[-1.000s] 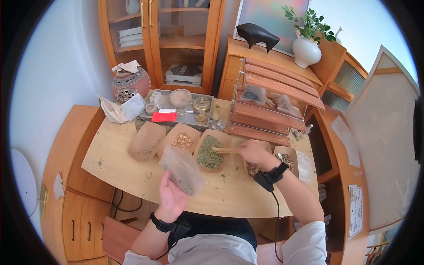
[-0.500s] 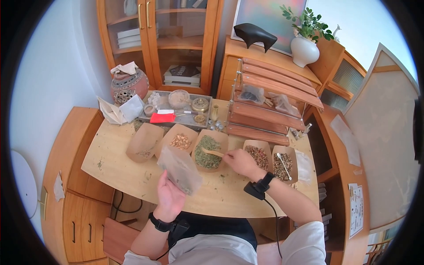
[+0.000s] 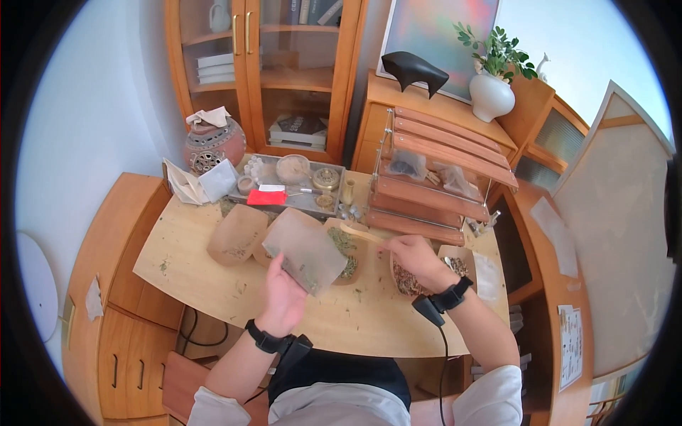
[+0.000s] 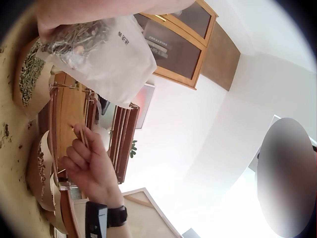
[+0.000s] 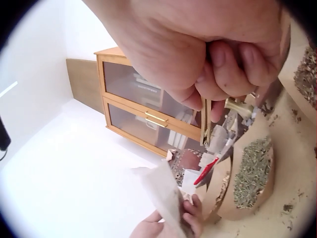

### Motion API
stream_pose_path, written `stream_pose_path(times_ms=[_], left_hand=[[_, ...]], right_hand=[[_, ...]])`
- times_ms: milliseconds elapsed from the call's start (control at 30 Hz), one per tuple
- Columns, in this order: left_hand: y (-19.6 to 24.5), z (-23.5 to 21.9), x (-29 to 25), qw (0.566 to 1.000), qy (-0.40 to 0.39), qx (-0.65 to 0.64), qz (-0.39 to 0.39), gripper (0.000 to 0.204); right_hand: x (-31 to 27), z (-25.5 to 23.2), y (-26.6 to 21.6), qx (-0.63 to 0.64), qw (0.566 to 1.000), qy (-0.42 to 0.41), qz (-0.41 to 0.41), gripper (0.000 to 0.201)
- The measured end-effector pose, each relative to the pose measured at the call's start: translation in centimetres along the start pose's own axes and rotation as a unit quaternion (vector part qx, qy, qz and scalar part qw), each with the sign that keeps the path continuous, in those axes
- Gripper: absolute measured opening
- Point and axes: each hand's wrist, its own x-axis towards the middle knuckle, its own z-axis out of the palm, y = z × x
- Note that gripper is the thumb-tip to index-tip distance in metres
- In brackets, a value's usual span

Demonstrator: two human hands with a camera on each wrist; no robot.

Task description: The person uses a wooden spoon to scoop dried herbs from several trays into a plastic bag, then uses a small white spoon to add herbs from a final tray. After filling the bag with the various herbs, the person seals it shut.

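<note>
The left hand [image 3: 285, 302] grips a translucent bag [image 3: 304, 252], fingers clamped on it. The right hand's [image 3: 418, 263] fingers pinch 1 wooden scoop [image 3: 361, 233] above green herbs [image 3: 344, 245].

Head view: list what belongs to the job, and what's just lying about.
Likely part of the job:
translucent pouch, in the left hand
wooden utensil, in the right hand
green herbs

Apparently just lying about:
red packet
patterned pot
black figurine
</note>
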Motion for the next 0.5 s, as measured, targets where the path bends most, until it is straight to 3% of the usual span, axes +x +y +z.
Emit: stream_pose_path(times_ms=[267, 500], left_hand=[[-1.5, 1.0, 2.8, 1.0, 0.007, -0.018, -0.009, 0.051], [-2.2, 1.4, 2.8, 0.999, 0.003, -0.034, -0.024, 0.051]], right_hand=[[-2.8, -0.8, -4.4, 0.032, 0.997, -0.023, -0.061, 0.028], [-3.7, 0.2, -4.0, -0.142, 0.969, 0.018, -0.2, 0.031]])
